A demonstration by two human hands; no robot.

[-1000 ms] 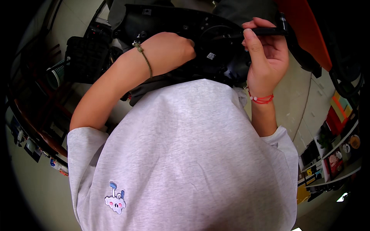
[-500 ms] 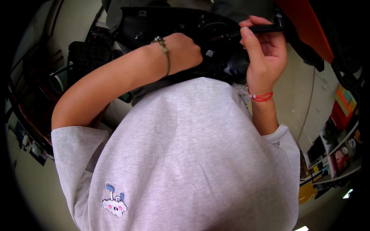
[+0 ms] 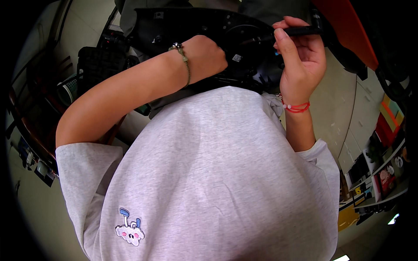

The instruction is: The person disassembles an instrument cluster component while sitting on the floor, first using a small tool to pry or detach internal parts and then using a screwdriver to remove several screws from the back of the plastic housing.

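Observation:
A large black plastic panel (image 3: pixel 187 24) with holes and moulded posts spans the top middle in front of me. My left hand (image 3: pixel 203 57) lies over its near part, fingers curled into a fist and turned away. Whatever those fingers hold, if anything, is hidden. My right hand (image 3: pixel 302 61) is raised at the panel's right end. Its thumb and fingers pinch a black L-shaped tool (image 3: pixel 300 31), whose short arm points up at the right. A thin shiny shaft (image 3: pixel 251 41) shows to the left over the panel, and its join with the tool is unclear.
An orange panel (image 3: pixel 348 30) rises at the upper right, beside dark parts. A black ribbed object (image 3: pixel 98 65) is left of the panel. Shelves with coloured items (image 3: pixel 383 178) stand far right, and a dark chair-like frame (image 3: pixel 37 143) is at the left.
My right hand and the L-shaped tool have shifted very slightly, and the tool's short arm has turned a little. My left hand has moved slightly left and up.

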